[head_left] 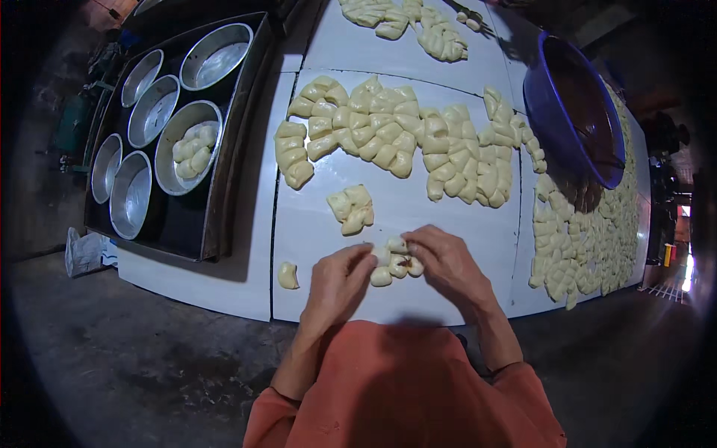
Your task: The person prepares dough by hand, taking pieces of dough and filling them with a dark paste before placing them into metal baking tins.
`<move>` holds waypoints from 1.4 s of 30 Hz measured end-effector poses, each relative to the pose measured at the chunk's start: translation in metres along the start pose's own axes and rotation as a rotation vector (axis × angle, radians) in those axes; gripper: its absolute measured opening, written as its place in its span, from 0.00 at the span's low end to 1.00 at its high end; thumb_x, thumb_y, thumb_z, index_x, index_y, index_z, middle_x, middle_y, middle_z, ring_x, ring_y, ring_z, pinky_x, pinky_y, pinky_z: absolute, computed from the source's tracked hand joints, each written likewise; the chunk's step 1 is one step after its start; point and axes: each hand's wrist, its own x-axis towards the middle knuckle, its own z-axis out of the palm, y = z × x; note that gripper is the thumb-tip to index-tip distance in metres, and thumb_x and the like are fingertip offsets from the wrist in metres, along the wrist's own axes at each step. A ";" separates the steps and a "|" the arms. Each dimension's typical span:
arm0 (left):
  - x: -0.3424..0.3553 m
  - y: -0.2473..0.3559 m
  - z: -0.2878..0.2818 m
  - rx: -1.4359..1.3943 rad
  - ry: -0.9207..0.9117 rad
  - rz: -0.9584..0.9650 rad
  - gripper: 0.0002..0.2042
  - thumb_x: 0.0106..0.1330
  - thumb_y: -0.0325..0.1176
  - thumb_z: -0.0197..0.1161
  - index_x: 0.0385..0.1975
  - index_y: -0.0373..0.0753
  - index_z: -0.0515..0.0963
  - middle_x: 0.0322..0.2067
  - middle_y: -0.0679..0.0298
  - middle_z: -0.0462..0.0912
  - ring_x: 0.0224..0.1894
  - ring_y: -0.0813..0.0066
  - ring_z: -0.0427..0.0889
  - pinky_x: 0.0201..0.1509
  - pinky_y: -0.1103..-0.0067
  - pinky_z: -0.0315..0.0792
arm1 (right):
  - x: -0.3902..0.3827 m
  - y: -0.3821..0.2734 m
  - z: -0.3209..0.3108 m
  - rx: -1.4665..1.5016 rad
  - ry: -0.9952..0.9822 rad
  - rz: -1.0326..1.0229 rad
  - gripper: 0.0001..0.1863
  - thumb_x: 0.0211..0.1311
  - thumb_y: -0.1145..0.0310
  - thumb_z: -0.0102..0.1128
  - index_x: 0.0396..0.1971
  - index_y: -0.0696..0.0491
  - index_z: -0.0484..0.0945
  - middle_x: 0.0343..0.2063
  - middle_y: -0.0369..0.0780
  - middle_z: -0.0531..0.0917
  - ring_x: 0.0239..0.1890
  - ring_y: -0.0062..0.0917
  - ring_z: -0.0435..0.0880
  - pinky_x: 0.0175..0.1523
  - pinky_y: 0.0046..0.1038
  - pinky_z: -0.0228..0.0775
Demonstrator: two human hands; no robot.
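Note:
My left hand [340, 280] is at the left side of a small cluster of pale dough pieces [381, 275], thumb and fingers closed on a piece. My right hand [444, 265] grips the cluster's right side. Brown material shows between some pieces in this cluster. A small patch of joined dough pieces [349, 209] lies just beyond my hands on the white tabletop [299, 224]. A single dough piece [287, 275] sits left of my left hand. Larger sheets of divided dough [373, 127] spread across the table farther forward.
A dark tray [213, 231] at the left holds several round metal pans [131, 201], one containing dough pieces [194, 149]. A large blue basin [539, 104] with dark contents stands at the right, beside many more dough pieces [582, 254]. Further dough [441, 41] and a dark utensil [463, 15] lie at the far end.

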 end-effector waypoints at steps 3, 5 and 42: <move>0.001 0.005 0.006 0.065 -0.087 0.028 0.18 0.66 0.39 0.62 0.50 0.31 0.80 0.44 0.49 0.85 0.45 0.58 0.86 0.49 0.71 0.77 | -0.008 0.001 0.004 -0.009 0.063 0.040 0.16 0.68 0.68 0.54 0.50 0.61 0.77 0.41 0.47 0.83 0.45 0.44 0.82 0.52 0.38 0.73; 0.001 0.008 0.007 0.091 0.009 0.094 0.18 0.66 0.39 0.63 0.50 0.33 0.80 0.45 0.51 0.84 0.44 0.58 0.86 0.49 0.71 0.77 | -0.017 0.001 0.005 -0.038 0.275 0.090 0.22 0.66 0.67 0.55 0.57 0.61 0.73 0.41 0.48 0.83 0.43 0.37 0.84 0.50 0.33 0.74; 0.072 -0.014 -0.003 0.539 0.351 0.556 0.16 0.60 0.38 0.68 0.49 0.46 0.82 0.58 0.52 0.74 0.63 0.53 0.68 0.56 0.62 0.64 | 0.096 -0.015 0.017 1.035 0.149 0.148 0.20 0.62 0.74 0.57 0.54 0.61 0.67 0.37 0.43 0.80 0.34 0.24 0.83 0.36 0.26 0.77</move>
